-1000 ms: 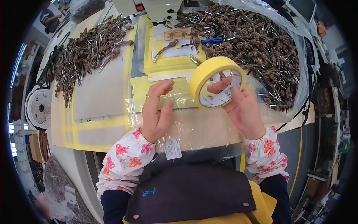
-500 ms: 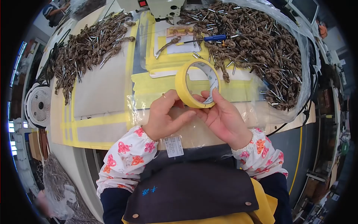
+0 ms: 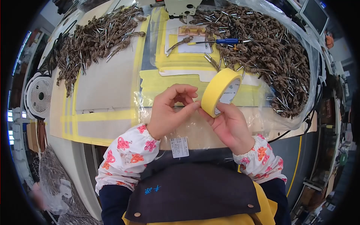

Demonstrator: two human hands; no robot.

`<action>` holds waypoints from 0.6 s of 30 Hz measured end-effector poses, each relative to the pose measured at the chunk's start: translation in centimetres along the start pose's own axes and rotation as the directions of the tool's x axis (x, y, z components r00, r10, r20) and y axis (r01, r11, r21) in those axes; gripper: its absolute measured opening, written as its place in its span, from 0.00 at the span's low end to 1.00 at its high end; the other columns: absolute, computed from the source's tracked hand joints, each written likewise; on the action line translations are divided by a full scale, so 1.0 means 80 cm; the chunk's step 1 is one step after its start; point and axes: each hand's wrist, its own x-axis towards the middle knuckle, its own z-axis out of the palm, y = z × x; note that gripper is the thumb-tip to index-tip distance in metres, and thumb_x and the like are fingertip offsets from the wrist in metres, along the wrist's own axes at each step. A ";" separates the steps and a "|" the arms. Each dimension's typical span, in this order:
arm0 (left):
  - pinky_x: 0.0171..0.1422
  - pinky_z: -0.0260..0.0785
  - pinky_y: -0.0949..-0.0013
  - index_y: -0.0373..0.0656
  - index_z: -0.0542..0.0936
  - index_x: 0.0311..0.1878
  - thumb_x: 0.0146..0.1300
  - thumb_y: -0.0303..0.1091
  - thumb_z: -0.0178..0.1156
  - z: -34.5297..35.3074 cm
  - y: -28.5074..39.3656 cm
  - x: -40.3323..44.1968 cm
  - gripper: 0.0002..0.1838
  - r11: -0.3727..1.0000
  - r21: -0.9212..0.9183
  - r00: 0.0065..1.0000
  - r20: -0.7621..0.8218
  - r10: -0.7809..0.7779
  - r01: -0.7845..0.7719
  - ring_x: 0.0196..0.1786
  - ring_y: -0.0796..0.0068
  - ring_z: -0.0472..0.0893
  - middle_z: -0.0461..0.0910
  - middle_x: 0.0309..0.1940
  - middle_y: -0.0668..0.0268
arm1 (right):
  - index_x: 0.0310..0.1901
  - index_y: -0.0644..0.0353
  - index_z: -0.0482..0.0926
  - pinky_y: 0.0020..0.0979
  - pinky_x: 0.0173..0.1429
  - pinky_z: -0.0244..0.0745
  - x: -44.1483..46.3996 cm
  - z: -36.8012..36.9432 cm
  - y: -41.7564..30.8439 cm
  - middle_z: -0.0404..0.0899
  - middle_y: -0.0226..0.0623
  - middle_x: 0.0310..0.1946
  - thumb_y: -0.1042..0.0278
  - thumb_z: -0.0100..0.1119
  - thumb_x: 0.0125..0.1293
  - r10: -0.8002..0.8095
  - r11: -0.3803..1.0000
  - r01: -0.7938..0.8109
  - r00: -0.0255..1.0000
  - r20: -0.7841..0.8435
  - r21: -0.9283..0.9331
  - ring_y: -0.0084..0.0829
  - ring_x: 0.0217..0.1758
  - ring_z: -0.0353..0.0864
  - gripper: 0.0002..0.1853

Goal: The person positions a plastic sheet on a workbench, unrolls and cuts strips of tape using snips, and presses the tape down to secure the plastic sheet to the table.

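Observation:
A roll of yellow masking tape is tilted above the work table, its printed cardboard core facing right. My right hand grips its lower rim, with the thumb inside the core and the fingers underneath. My left hand is just left of the roll, its fingers curved and apart from the thumb. The left thumb tip is close to the right fingertips at the roll's lower left edge. Whether a loose tape end lies between them, I cannot make out.
Brown knotted cords with metal tips form a large pile at right and a smaller pile at left. A sewing machine head stands at the back. Nearby lies a blue-handled screwdriver. A white fan is at far left.
The tape roll has moved right and turned, so its yellow outer face shows more. My left hand has come away from the roll, its fingers lifting off the rim.

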 end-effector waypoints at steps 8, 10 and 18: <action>0.54 0.66 0.66 0.37 0.79 0.43 0.51 0.24 0.60 -0.008 0.002 0.007 0.13 0.905 0.143 0.868 0.374 0.326 -0.401 0.51 0.62 0.75 0.77 0.44 0.60 | 0.55 0.62 0.66 0.33 0.51 0.75 0.008 0.000 0.021 0.73 0.37 0.48 0.68 0.41 0.70 0.201 0.976 -0.211 0.970 0.135 0.062 0.29 0.51 0.76 0.14; 0.52 0.67 0.67 0.38 0.80 0.42 0.51 0.25 0.61 -0.005 0.008 0.006 0.12 0.870 0.182 0.852 0.366 0.373 -0.459 0.50 0.62 0.75 0.78 0.42 0.60 | 0.55 0.62 0.66 0.34 0.52 0.73 0.005 0.009 0.014 0.72 0.37 0.49 0.68 0.41 0.70 0.174 0.983 -0.178 0.979 0.109 0.035 0.29 0.52 0.75 0.14; 0.34 0.68 0.69 0.40 0.78 0.33 0.51 0.27 0.65 -0.007 0.004 0.002 0.07 0.870 0.337 0.933 0.130 0.336 -0.361 0.29 0.68 0.77 0.77 0.27 0.64 | 0.60 0.65 0.63 0.32 0.63 0.62 0.001 0.008 -0.005 0.68 0.42 0.56 0.70 0.49 0.67 -0.448 0.635 0.529 0.846 0.289 -0.563 0.29 0.59 0.68 0.21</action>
